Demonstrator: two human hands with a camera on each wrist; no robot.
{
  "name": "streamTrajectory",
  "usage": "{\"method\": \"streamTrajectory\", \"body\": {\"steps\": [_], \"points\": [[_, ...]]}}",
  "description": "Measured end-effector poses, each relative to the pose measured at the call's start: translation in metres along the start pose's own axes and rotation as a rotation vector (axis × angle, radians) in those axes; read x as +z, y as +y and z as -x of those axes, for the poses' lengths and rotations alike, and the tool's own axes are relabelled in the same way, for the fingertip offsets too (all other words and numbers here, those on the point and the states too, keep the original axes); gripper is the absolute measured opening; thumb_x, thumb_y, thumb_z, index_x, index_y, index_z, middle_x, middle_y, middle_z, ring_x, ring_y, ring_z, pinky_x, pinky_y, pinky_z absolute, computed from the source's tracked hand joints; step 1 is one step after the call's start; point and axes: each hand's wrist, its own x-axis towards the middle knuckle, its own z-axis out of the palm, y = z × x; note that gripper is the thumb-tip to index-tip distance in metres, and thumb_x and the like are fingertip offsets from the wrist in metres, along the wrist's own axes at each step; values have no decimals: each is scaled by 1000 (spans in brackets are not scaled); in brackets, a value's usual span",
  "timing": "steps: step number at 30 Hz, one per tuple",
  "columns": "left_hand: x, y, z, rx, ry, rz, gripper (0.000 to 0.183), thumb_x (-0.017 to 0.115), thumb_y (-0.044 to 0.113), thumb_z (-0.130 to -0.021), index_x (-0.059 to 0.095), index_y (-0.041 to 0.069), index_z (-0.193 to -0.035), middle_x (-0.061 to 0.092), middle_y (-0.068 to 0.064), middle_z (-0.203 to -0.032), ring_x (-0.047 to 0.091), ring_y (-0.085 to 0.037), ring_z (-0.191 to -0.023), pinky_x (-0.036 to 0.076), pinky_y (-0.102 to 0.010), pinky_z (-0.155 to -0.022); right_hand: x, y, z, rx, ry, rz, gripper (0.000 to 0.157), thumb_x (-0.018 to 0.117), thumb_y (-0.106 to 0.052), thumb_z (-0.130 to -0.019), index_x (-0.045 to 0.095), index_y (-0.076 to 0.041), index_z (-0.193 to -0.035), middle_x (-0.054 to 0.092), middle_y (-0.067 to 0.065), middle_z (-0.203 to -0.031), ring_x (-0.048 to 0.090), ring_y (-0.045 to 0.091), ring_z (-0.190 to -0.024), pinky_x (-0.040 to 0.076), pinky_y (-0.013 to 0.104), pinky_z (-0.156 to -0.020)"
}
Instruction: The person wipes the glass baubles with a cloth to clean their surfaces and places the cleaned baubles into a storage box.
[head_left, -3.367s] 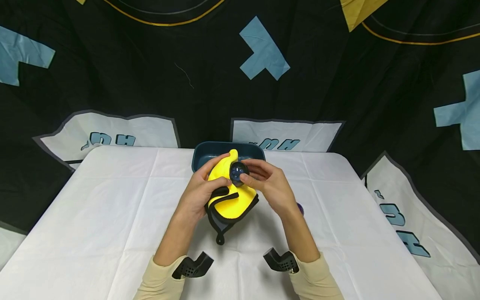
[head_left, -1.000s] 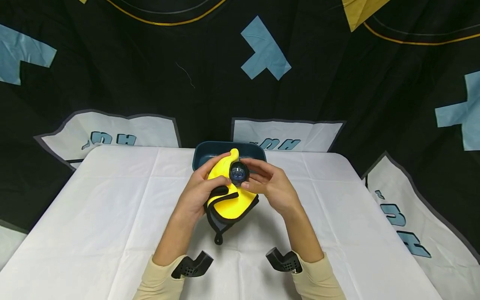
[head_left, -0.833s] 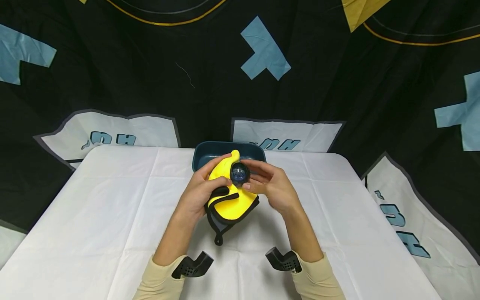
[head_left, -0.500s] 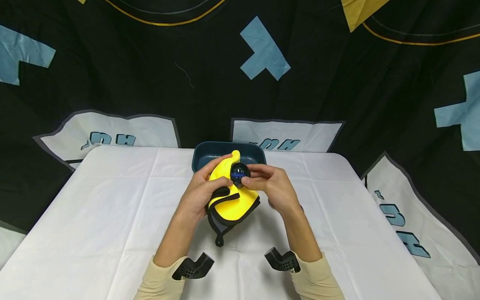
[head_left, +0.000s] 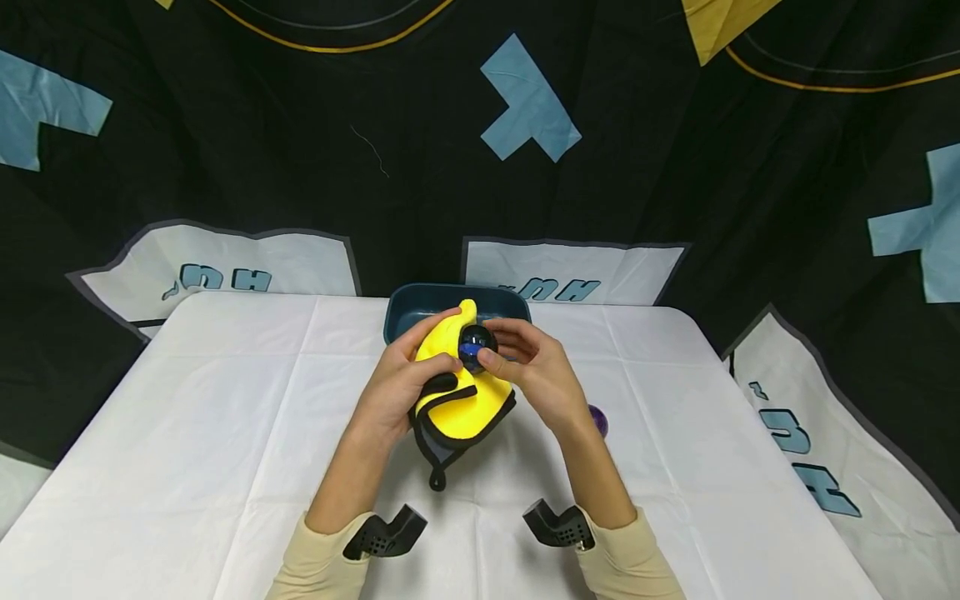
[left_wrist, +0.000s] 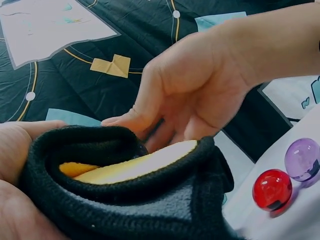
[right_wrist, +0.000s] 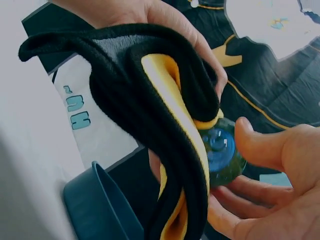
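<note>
A yellow cloth with black edging and a grey back [head_left: 468,417] is bunched in my left hand [head_left: 393,383], whose thumb lies over its front. Against the yellow side sits a dark, clear, shiny ball with a blue patch [head_left: 477,346], above the table. My right hand [head_left: 543,367] holds this ball between thumb and fingers from the right. In the right wrist view the ball [right_wrist: 220,155] is partly covered by the cloth [right_wrist: 145,110]. The left wrist view shows the cloth's folded edge [left_wrist: 150,200] hiding nearly all of the ball.
Behind the hands stands a dark teal bin [head_left: 405,310] on the white-covered table [head_left: 225,433]. A purple ball [head_left: 598,421] lies beside the right wrist. In the left wrist view a red ball [left_wrist: 272,190] lies close to the purple one.
The right thumb and fingers have shifted on the ball, and its blue patch looks different. The right wrist moved slightly left, uncovering the purple ball. The left hand stays almost still.
</note>
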Motion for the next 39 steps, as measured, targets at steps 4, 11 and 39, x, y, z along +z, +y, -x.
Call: {"method": "streamTrajectory", "body": {"steps": [4,11,39], "points": [[0,-1,0,9,1,6,65,69,4,-83,59,32,-141,47,-4,-143,52,-28,-123,59,-34,-91,-2,-1,2,-47,-17,-15,43,77,-20,-89,67,-18,-131,67,5,-131,63,24,-122,50,42,-109],[0,0,0,-2,6,1,66,70,4,-82,59,32,-141,48,-3,-144,52,-28,-123,58,-36,-94,-11,1,0,3,-103,-24,53,77,-9,-85,65,-21,-135,64,0,-138,57,25,-131,49,43,-109],[-1,1,1,25,-32,23,61,68,6,-85,61,30,-140,50,2,-145,53,-26,-126,56,-33,-97,-8,0,-1,10,-105,-112,48,74,-14,-91,61,-11,-137,63,11,-136,62,26,-126,50,38,-108]]}}
